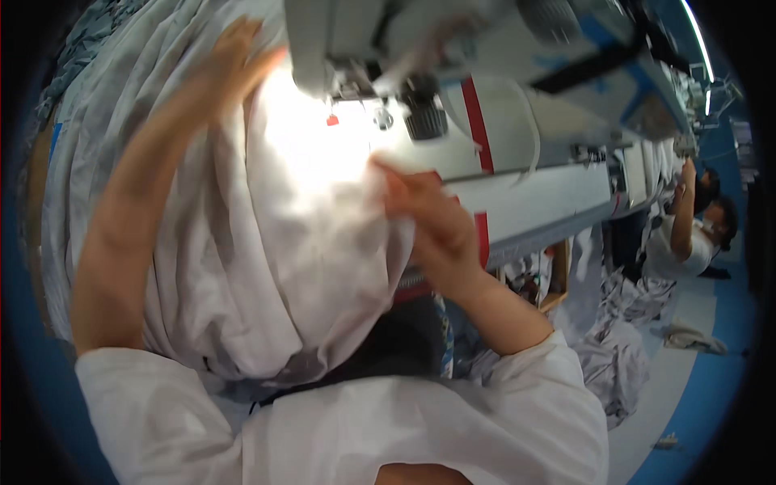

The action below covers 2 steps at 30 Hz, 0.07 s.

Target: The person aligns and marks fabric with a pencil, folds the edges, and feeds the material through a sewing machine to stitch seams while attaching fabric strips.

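Not much to report on this front honestly. No packages, signs or screens showed up anywhere. The closest thing to a label was a tiny red tag point(332, 120) sitting under the sewing machine head point(356, 32), right at the edge of the bright lit spot. Besides that, 2 red stripes were stuck on the white machine table point(550, 202): 1 longer strip point(476, 121) running up near the black knob, and 1 shorter one point(482, 236) lower on the table edge. Too blurry to tell more.
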Motion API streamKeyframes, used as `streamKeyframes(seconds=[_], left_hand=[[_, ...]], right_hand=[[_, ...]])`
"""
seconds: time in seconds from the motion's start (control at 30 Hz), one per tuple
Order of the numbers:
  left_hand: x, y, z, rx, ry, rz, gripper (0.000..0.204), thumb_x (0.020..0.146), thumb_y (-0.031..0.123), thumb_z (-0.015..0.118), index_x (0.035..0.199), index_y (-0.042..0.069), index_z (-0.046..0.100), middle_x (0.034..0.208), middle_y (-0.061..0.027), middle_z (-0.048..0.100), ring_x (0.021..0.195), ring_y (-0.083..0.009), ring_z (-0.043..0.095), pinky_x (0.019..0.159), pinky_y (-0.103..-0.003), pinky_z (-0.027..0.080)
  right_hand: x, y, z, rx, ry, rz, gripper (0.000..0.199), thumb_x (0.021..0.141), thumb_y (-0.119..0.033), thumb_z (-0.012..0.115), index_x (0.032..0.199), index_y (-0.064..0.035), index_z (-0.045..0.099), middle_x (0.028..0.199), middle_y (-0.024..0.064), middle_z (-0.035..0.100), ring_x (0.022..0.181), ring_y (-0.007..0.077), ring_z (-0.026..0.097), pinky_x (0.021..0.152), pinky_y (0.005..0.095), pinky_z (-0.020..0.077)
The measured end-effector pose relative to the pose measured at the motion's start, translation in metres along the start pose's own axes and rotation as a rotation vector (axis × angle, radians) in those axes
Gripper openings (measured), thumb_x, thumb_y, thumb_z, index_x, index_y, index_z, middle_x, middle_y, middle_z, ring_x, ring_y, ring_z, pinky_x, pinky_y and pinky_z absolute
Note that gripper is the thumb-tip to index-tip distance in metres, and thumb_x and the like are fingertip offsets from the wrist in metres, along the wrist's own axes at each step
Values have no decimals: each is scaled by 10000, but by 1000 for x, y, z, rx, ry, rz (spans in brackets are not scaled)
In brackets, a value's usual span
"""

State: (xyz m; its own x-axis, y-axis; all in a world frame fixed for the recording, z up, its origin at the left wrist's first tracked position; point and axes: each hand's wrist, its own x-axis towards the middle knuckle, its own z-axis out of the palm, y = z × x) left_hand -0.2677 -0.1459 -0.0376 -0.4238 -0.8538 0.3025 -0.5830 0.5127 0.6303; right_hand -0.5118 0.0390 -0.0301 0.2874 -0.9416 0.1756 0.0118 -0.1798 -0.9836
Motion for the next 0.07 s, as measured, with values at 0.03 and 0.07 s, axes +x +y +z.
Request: streamKeyframes(seconds=[0.03, 0.07], left_hand=[[-45, 24, -7, -29, -61, 3, 611, 910, 364, 574, 1374, 22, 371, 1398, -228, 389, 1309, -302, 385, 1077, -336, 305], [-87, 53, -17, -48, -114, 5, 654, 927, 383, 552, 1428, 28, 327, 1452, -227, 350, 1360, -300, 344, 1110, -329, 276]], right_hand=[[-12, 2, 10, 410, 211, 221, 459, 940, -146, 517, 1378, -27, 453, 1396, 137, 494, 1284, 293, 488, 1059, 420, 410], [-20, 1, 13, 417, 243, 233, 459, 940, -146, 517, 1378, -27, 453, 1396, 137, 494, 1284, 293, 488, 1059, 420, 410]])
